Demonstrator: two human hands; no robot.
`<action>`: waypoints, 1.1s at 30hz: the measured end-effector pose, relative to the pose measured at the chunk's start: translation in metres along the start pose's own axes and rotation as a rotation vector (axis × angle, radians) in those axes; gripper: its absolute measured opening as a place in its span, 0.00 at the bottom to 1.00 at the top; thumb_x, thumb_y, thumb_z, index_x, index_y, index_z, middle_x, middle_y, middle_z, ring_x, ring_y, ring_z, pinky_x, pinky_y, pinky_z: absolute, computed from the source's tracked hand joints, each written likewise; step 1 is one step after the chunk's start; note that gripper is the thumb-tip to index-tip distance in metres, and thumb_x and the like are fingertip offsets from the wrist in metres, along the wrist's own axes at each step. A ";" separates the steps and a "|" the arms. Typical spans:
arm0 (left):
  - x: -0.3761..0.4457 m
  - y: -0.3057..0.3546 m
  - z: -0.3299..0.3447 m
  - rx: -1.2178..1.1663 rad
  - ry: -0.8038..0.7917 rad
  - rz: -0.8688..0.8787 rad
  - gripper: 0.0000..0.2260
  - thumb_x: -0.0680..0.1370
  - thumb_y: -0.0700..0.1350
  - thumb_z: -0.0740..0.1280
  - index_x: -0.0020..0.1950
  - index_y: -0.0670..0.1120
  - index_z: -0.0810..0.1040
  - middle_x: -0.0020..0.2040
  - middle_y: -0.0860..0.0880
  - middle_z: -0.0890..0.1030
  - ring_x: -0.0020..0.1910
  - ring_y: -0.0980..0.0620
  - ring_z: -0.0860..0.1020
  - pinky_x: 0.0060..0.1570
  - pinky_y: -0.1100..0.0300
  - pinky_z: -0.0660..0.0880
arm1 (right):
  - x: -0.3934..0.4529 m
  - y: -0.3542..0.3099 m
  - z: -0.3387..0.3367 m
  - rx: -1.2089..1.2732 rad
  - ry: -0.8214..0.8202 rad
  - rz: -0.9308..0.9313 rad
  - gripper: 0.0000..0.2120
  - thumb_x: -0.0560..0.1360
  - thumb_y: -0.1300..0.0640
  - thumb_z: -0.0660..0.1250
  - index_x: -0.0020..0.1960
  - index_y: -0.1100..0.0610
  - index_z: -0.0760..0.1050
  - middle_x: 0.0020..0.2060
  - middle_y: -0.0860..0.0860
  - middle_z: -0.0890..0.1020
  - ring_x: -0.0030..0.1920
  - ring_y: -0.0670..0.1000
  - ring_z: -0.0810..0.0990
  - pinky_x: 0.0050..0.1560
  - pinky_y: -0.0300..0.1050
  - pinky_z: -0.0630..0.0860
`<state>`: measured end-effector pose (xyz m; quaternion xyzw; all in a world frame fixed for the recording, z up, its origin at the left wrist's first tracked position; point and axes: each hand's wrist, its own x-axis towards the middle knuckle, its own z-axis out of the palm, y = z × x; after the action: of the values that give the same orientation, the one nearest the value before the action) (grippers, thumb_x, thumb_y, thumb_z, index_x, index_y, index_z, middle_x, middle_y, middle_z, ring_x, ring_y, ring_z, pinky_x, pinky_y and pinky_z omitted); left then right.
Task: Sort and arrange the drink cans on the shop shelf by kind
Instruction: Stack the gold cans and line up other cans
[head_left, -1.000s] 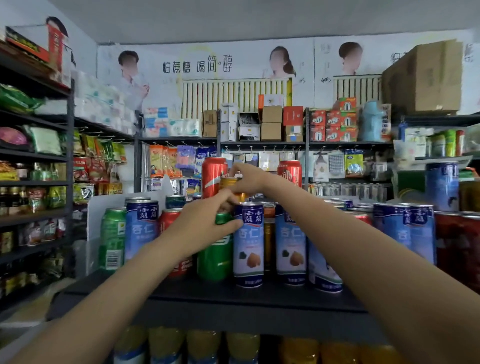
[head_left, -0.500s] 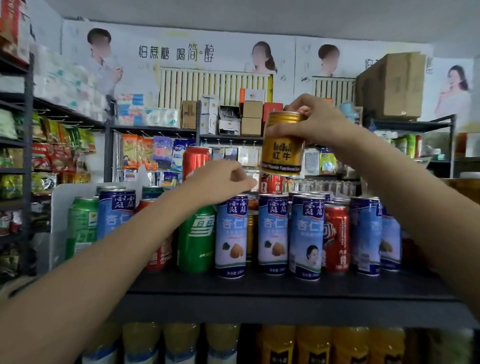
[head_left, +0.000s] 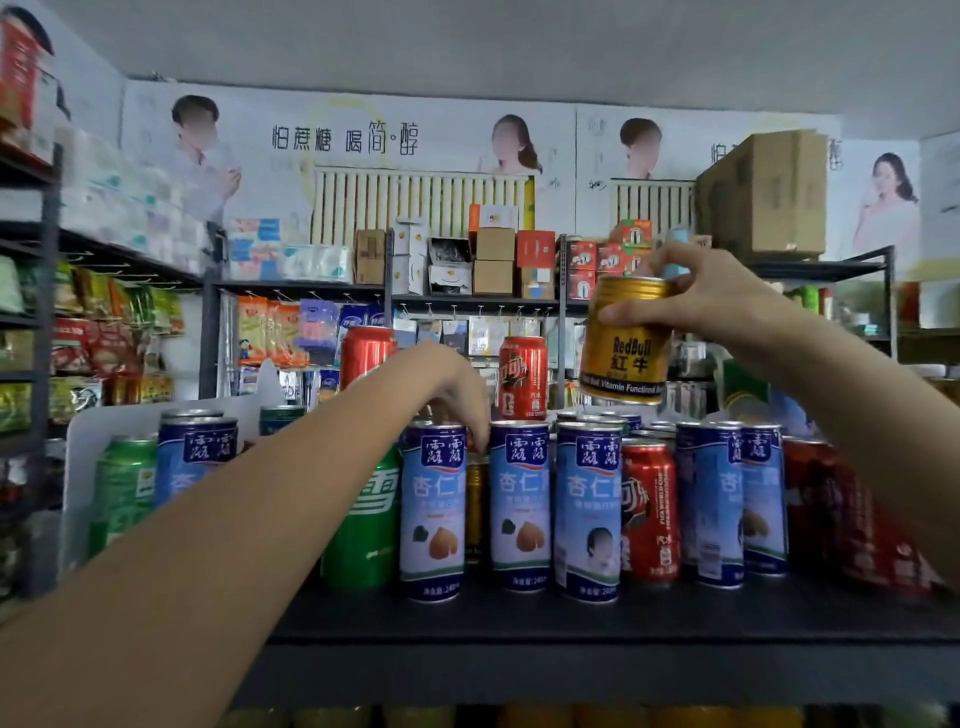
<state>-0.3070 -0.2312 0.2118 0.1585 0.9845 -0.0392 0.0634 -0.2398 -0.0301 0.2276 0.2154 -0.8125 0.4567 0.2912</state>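
Right hand (head_left: 711, 304) holds a gold can (head_left: 626, 343) up in the air, right of centre of the frame, well above the rows on the dark shelf (head_left: 571, 629). Fingers are curled over the can's top rim from behind, thumb laid across the front just under the rim, so it's pinched by its upper part and the body hangs below the fingers, tilted a little. Held that way probably because it came out from among tightly packed cans, where only the top can be reached. Left hand (head_left: 447, 387) is at centre, reaching down behind the front row; fingertips point down into the gap between two blue-and-white cans (head_left: 434, 512), where a second gold can (head_left: 475, 506) shows. Cannot tell if the fingers already pinch it: the tips are hidden by the can tops, though they look bunched together rather than spread. Likely going for it to group the gold ones together. Kinds are mixed on the shelf: green cans (head_left: 363, 525) at left and centre-left, a red can (head_left: 649, 512) wedged among the blue ones, more red at the far right edge, blurred. Two red cans (head_left: 522, 376) stand higher, further back. Sorting looks early: most kinds aren't grouped yet.
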 end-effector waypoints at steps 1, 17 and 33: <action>0.002 0.001 -0.001 -0.010 -0.028 -0.012 0.17 0.77 0.43 0.64 0.65 0.41 0.70 0.62 0.44 0.75 0.58 0.46 0.75 0.58 0.54 0.72 | 0.001 0.000 0.000 0.008 -0.004 -0.002 0.23 0.59 0.53 0.75 0.49 0.55 0.69 0.49 0.55 0.79 0.48 0.53 0.80 0.44 0.42 0.75; 0.001 0.130 -0.002 -0.286 0.565 0.506 0.12 0.75 0.50 0.67 0.57 0.47 0.78 0.56 0.50 0.78 0.55 0.53 0.76 0.60 0.54 0.71 | -0.049 0.040 -0.116 -0.475 -0.069 0.129 0.26 0.63 0.50 0.74 0.56 0.59 0.71 0.43 0.50 0.78 0.42 0.47 0.77 0.39 0.41 0.74; 0.084 0.406 0.031 -0.207 0.943 0.468 0.28 0.74 0.56 0.66 0.70 0.49 0.62 0.69 0.45 0.64 0.66 0.44 0.66 0.61 0.48 0.66 | -0.128 0.230 -0.358 -0.852 0.157 0.461 0.26 0.63 0.47 0.77 0.51 0.62 0.72 0.49 0.55 0.76 0.47 0.55 0.73 0.44 0.45 0.70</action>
<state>-0.2542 0.1756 0.1469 0.3672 0.8431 0.1487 -0.3636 -0.1877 0.4036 0.1478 -0.1433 -0.9293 0.1510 0.3052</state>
